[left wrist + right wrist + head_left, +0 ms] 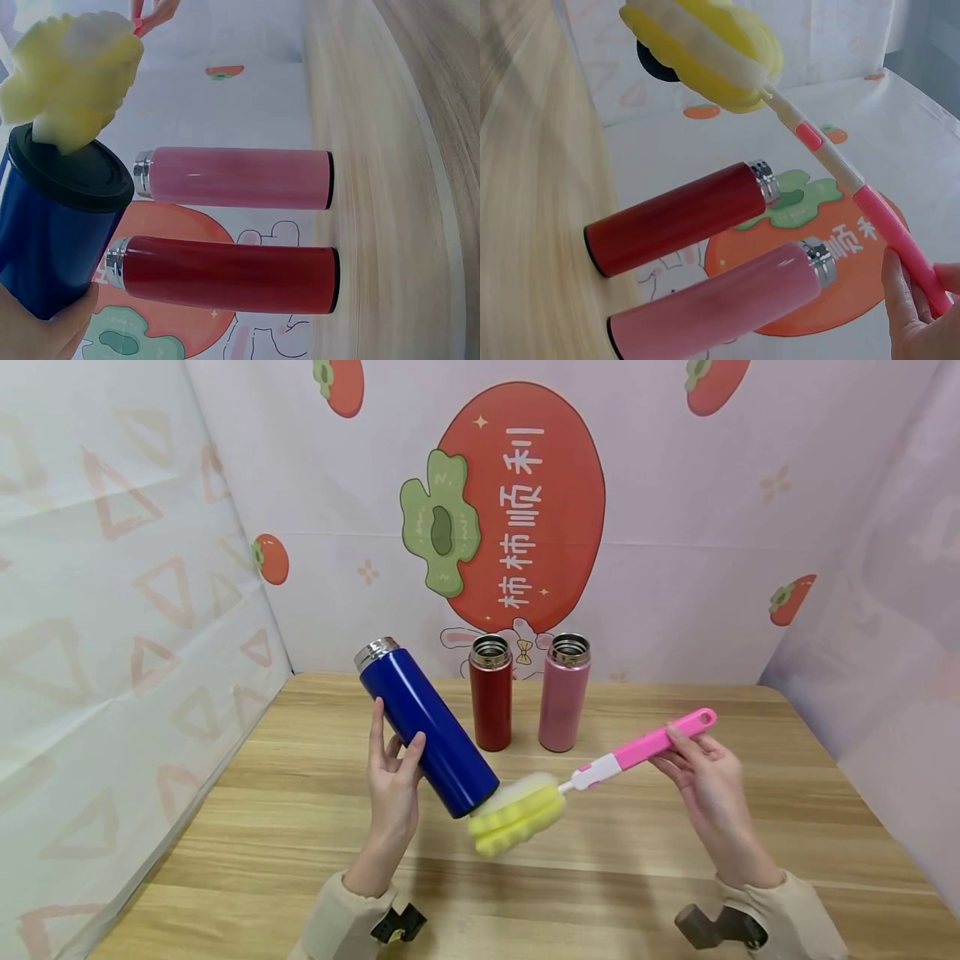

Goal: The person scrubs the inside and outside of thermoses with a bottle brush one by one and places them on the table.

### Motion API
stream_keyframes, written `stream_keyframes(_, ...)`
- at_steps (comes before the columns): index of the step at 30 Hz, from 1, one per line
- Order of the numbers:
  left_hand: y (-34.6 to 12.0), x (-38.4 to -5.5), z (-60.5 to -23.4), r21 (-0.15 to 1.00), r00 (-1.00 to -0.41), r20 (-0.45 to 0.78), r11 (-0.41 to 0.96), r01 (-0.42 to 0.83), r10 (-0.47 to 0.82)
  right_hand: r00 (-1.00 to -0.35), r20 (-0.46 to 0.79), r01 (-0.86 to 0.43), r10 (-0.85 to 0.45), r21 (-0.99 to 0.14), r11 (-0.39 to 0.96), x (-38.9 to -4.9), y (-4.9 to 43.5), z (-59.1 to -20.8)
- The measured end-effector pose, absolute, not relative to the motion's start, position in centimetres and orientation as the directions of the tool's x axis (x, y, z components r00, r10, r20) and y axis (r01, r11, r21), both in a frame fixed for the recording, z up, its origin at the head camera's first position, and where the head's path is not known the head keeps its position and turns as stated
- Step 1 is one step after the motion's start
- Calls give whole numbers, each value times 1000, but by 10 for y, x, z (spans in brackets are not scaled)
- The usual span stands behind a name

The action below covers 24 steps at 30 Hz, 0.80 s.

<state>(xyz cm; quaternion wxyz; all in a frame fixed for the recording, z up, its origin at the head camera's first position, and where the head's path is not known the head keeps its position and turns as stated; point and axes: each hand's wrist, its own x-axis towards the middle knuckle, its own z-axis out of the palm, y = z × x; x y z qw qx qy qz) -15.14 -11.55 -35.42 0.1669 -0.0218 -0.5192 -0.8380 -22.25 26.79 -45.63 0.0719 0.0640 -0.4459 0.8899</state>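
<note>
My left hand [394,777] grips a blue thermos bottle [427,727] in the air, tilted with its open steel mouth up to the left. In my right hand [708,785] is the pink handle of a sponge bottle brush [645,748], pinched between thumb and fingers. The brush's yellow and white sponge head [517,814] is at the bottle's lower end; in the left wrist view it appears against or just in front of the dark base [71,172]. Whether they touch, I cannot tell. The right wrist view shows the brush's white and pink shaft [817,150] in full.
A red thermos bottle [492,702] and a pink thermos bottle [562,702] stand upright and lidless, side by side, toward the back of the wooden table [300,827]. Behind them hangs a printed cloth [660,593], with further cloth at both sides.
</note>
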Motion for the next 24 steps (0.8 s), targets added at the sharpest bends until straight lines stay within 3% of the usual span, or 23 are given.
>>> stream_keyframes(6,-120,-149,-355,874,-950,192,-397,280,-248,-980,185,-189,72,-757,-625,-198,262,-413)
stream_keyframes(14,-123,-145,-354,882,-956,184,-390,263,-230,-977,168,-214,133,-781,-586,-235,306,-472)
stream_keyframes(19,-122,-144,-353,878,-957,186,-398,264,-224,-986,140,-163,90,-714,-681,-221,289,-452)
stream_keyframes(24,-119,-143,-351,871,-956,188,-411,268,-226,-983,125,-179,132,-789,-588,-231,282,-468)
